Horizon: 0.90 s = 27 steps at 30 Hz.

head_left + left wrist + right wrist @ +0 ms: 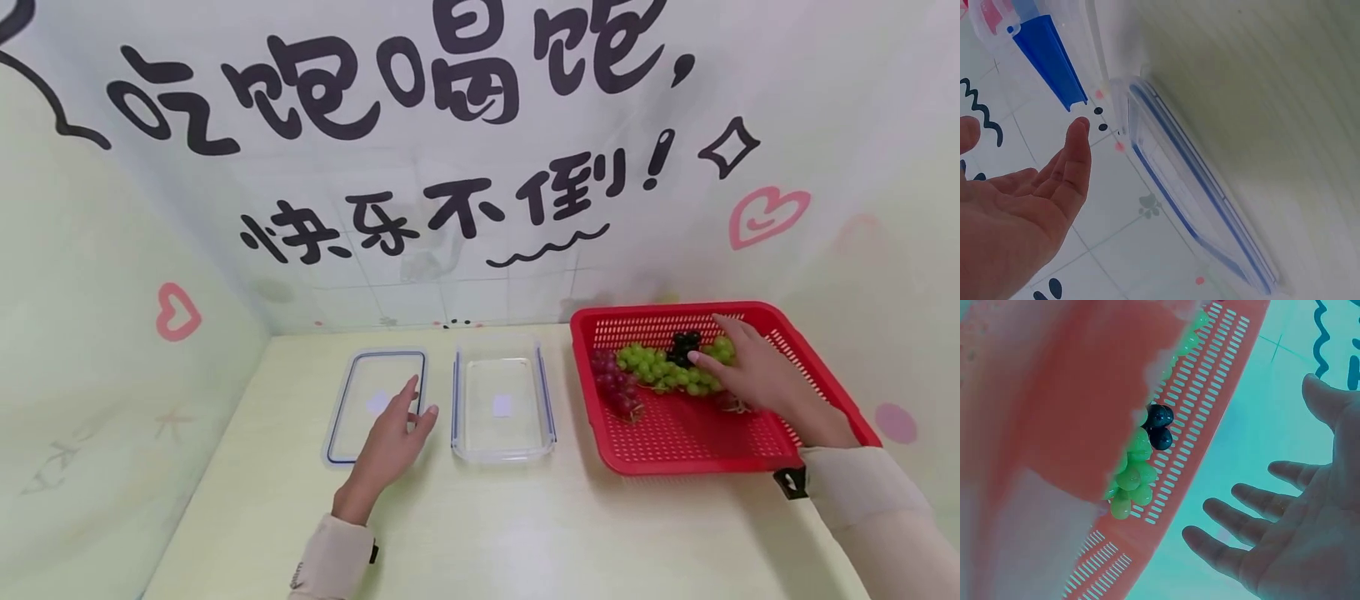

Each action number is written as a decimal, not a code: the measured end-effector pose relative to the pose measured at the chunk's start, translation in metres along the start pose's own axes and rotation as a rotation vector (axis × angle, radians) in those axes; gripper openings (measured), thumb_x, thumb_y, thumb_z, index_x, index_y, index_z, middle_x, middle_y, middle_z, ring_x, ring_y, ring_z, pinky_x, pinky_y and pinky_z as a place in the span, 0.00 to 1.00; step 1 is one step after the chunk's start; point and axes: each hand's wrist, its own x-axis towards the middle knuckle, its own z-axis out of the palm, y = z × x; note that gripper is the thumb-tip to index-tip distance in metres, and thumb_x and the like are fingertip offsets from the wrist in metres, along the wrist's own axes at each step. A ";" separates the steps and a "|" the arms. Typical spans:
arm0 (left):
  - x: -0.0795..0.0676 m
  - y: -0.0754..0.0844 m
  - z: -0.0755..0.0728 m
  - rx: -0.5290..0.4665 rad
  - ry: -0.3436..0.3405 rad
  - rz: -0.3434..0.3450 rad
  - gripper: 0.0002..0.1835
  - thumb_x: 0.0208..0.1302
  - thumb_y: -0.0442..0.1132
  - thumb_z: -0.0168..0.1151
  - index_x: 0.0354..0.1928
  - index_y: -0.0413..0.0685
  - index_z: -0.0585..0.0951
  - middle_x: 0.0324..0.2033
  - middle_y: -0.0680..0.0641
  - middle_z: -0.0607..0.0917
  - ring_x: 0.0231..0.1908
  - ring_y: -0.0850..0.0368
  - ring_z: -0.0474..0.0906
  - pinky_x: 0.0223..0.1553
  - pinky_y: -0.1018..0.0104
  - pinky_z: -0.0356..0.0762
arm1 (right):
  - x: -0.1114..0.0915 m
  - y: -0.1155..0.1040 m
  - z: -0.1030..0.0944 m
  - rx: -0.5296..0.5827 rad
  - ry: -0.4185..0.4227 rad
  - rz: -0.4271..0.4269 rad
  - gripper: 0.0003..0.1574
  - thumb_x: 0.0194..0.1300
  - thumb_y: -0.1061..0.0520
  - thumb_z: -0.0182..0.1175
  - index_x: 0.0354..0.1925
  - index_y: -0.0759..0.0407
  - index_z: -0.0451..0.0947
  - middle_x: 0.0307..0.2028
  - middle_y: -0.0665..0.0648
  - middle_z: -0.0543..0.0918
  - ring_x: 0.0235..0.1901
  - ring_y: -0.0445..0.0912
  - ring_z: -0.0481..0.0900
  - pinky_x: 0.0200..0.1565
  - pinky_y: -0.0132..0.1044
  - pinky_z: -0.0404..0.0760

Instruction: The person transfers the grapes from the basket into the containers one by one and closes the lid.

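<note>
My right hand (761,375) is over the right part of a red plastic basket (697,467), fingers spread and holding nothing. Beneath and beside it lie green grapes (660,367) and a small cluster of black grapes (684,346). Purple-red grapes (617,385) sit at the basket's left side. In the right wrist view the spread fingers of the right hand (1297,525) show apart from the black grapes (1160,428). My left hand (392,446) hovers with relaxed fingers at the right edge of a clear lid (341,417) with a blue seal, gripping nothing.
A clear rectangular food container (502,455) with blue side clips stands between the lid and the basket. Behind them rises a white wall (420,308) with black lettering, and another wall (112,333) bounds the table (480,533) on the left.
</note>
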 end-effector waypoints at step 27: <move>-0.001 0.004 0.034 -0.046 -0.044 -0.069 0.34 0.65 0.57 0.45 0.68 0.49 0.55 0.54 0.43 0.74 0.41 0.54 0.75 0.43 0.53 0.71 | 0.022 0.019 -0.013 0.091 -0.016 0.118 0.61 0.53 0.26 0.50 0.68 0.65 0.44 0.57 0.72 0.62 0.49 0.65 0.65 0.39 0.60 0.73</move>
